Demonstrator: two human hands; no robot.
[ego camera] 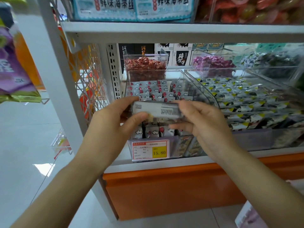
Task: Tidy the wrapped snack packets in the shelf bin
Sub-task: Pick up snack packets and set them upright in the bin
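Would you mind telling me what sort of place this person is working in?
Most likely a shop's snack aisle: a price tag reading 15.80 fronts a clear bin of wrapped packets, tubs of sweets stand behind it, and printed bags fill the shelf above.

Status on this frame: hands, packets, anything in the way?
Left hand and right hand each grip an end of the held packets, blurred. Held before the clear bin of stocked packets. Nothing blocks the bin.

The held packet (156,110) is motion-blurred, its print unreadable. The small lines on the price tag (150,150) are too fine to read.
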